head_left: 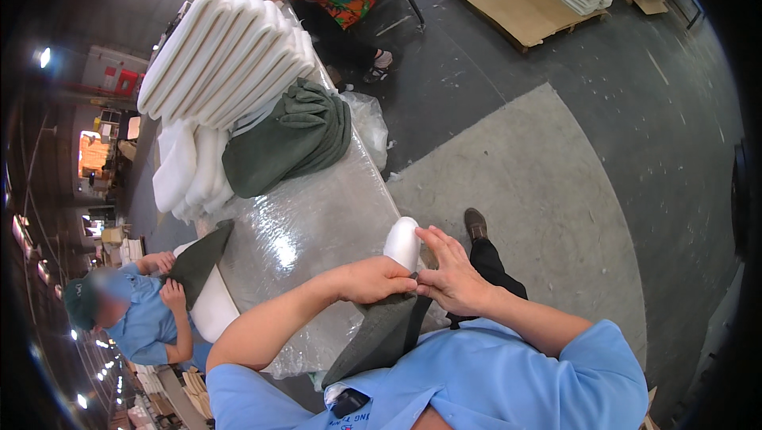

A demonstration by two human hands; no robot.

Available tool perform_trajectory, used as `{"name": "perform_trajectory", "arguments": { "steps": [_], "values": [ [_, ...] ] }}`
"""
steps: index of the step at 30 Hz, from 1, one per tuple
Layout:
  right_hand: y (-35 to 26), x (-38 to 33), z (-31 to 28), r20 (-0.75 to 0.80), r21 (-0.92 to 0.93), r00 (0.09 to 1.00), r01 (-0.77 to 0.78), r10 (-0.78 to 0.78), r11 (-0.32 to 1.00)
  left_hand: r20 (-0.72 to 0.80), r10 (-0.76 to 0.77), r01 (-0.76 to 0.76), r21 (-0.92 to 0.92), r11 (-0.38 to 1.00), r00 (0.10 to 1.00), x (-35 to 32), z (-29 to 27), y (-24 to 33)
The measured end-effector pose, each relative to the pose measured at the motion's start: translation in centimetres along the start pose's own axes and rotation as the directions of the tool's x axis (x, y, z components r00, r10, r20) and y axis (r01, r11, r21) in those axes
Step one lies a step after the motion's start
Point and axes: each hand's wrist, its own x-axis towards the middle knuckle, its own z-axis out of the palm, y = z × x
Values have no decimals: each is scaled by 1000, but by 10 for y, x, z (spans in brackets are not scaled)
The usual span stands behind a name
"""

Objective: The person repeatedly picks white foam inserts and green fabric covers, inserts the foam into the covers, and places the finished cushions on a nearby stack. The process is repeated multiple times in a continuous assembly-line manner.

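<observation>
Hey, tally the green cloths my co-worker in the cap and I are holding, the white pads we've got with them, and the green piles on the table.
Held green cloths: 2 (your cloth, co-worker's cloth)
White pads: 2 (your pad, co-worker's pad)
Green pile on the table: 1
Total: 5

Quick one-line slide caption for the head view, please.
Left hand pinches dark green fabric, right hand beside it, a rounded white pad protruding beyond.

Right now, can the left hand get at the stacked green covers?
Probably not: the left hand seems to pinch green cloth, and the stacked green covers lie farther up the table.
</observation>
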Motion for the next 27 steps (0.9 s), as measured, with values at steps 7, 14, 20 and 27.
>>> {"name": "perform_trajectory", "arguments": {
  "steps": [7, 14, 20, 27],
  "values": [
    [37, 43, -18, 43, 157, 987, 144, -152, 977, -392, 628, -170, 744, 646, 672, 5, -4, -5],
    [51, 75, -23, 168, 267, 981, 45, -93, 963, -529, 661, -344, 579, 739, 531, 30, -16, -46],
    [67, 94, -24, 110, 257, 993, 15, -45, 966, -646, 524, -401, 345, 849, 554, 50, -27, -60],
    [95, 112, -15, 130, 325, 990, -102, 62, 940, -673, 267, -395, -41, 918, 690, 73, -41, -77]
  ]
}}
